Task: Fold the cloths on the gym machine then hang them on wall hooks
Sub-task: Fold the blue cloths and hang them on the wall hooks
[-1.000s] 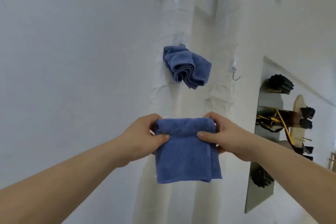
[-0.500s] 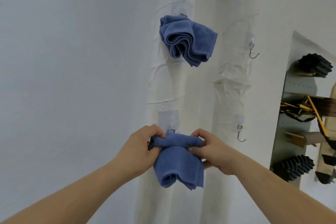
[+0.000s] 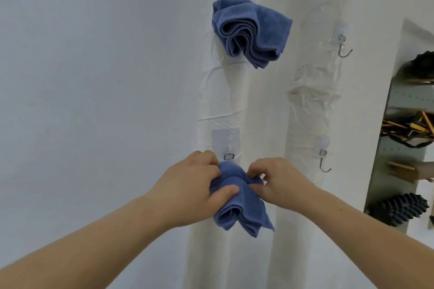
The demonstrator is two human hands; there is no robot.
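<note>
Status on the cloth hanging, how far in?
Done: one folded blue terry cloth is hung up above. In hand: left hand and right hand both grip a second folded blue cloth right under the lower left metal hook; whether it has caught is hidden. Left: seat it, let go. The upper right metal hook and lower right metal hook are bare; no other cloths in view.

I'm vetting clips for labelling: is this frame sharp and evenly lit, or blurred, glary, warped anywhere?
Head view: soft, even light, no glare; hanging cloth and held cloth both sharp; shelf at the right edge softer; wide-angle lens stretches the forearms toward the lower corners.
</note>
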